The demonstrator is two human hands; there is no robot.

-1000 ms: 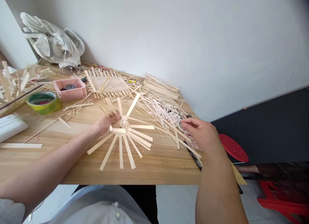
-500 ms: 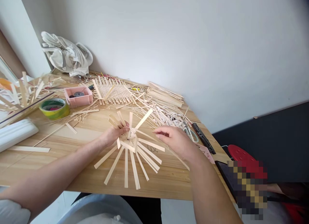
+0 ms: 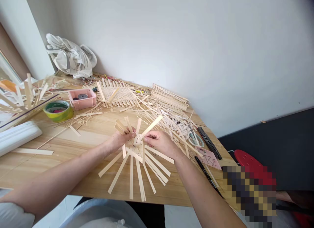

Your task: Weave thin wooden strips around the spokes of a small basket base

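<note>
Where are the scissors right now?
In the head view, the scissors lie on the table to the right of the right hand, between the loose pale strips and the long black tool.

The bare right hand [image 3: 160,142] has left the white-ringed scissors [image 3: 195,138], at 3 o'clock from the small weave of pale flat strips [image 3: 134,154]; its thumb and fingertips now meet at the weave's 2 o'clock edge. The scissors, long black tool [image 3: 209,143] and flat pink card [image 3: 209,158] stand uncovered.
</note>
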